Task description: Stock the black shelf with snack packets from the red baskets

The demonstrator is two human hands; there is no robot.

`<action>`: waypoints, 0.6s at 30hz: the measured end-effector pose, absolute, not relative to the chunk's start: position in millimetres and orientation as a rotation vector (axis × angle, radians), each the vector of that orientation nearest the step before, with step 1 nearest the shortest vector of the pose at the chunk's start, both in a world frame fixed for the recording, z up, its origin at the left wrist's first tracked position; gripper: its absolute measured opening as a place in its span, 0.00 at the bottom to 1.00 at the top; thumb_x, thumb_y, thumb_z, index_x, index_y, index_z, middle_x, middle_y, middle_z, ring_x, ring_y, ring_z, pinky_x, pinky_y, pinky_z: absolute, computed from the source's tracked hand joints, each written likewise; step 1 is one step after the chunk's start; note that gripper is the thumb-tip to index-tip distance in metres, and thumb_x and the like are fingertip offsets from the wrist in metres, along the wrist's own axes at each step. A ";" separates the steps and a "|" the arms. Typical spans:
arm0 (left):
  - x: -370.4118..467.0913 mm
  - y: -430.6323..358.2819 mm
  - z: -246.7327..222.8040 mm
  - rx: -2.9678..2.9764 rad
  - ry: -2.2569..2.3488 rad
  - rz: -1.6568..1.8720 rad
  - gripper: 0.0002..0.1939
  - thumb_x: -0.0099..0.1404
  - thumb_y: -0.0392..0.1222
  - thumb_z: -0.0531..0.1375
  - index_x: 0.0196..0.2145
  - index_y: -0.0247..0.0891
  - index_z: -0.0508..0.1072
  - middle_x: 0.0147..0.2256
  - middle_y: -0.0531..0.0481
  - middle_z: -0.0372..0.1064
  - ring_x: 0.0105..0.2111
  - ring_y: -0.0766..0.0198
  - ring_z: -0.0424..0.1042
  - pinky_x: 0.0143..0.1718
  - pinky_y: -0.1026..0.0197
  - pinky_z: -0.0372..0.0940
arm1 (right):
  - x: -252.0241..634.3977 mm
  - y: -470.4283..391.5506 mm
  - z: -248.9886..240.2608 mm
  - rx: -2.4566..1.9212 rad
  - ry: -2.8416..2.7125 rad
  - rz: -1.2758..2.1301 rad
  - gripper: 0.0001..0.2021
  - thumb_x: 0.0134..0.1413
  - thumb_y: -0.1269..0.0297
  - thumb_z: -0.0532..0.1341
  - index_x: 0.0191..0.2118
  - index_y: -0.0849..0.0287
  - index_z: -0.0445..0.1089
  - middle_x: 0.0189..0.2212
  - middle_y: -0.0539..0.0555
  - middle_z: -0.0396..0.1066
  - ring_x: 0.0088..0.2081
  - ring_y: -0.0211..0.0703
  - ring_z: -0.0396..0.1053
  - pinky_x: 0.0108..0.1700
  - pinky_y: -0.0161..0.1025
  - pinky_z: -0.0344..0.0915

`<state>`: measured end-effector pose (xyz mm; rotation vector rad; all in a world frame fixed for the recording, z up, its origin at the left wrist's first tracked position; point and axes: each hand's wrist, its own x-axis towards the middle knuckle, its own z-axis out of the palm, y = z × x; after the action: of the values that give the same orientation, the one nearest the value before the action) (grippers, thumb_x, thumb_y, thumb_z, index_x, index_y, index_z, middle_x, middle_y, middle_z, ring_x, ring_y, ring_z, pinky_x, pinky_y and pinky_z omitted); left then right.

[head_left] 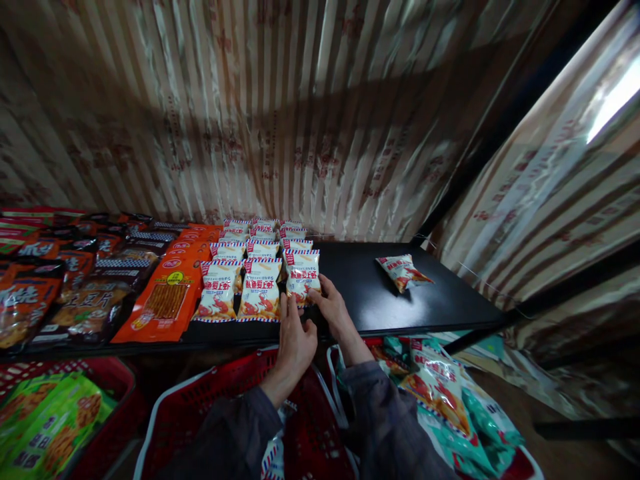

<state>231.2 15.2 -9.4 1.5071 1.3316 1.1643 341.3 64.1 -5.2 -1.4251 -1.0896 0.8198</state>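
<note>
On a black shelf (360,293), several white snack bags with red lettering stand in three columns. My right hand (333,310) has its thumb and fingers round the lower right side of the front bag (303,273) in the right column. My left hand (296,343) touches that bag's lower left edge with its fingertips, beside the middle front bag (260,290). Another front bag (217,291) stands at the left. A single matching bag (404,272) lies tilted on the shelf further right.
Orange snack packs (165,300) and dark packs (85,310) fill the shelf's left. Below are a red basket (200,393) under my arms, a basket of green packs (50,420) at left, and teal and white bags (440,387) at right. Striped sheeting hangs behind.
</note>
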 end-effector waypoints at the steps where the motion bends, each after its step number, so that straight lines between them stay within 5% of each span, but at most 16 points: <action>1: 230.7 14.8 -8.3 1.509 1.344 1.158 0.34 0.55 0.31 0.53 0.60 0.30 0.53 0.64 0.29 0.37 0.47 0.53 0.70 0.50 0.50 0.65 | 341.0 64.8 -3.8 -1.419 -1.053 0.828 0.28 0.39 0.61 0.63 0.52 0.56 0.66 0.46 0.54 0.72 0.43 0.45 0.70 0.47 0.43 0.65; 9: 228.0 18.3 -3.3 1.550 1.352 1.166 0.34 0.54 0.31 0.54 0.60 0.32 0.53 0.64 0.32 0.37 0.51 0.50 0.67 0.52 0.48 0.62 | 338.1 82.5 8.9 -1.475 -0.848 0.833 0.33 0.42 0.49 0.64 0.55 0.58 0.64 0.54 0.60 0.65 0.53 0.49 0.65 0.51 0.42 0.64; 18: 228.0 23.7 0.2 1.542 1.343 1.121 0.33 0.55 0.31 0.53 0.59 0.30 0.55 0.63 0.30 0.42 0.45 0.54 0.70 0.52 0.49 0.63 | 335.4 94.8 9.3 -1.440 -0.979 0.876 0.24 0.43 0.49 0.62 0.46 0.57 0.70 0.35 0.53 0.76 0.34 0.44 0.73 0.36 0.40 0.69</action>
<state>228.0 23.7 0.2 1.5420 1.3433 1.1214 335.4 94.8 9.3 -1.4396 -0.9790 0.8760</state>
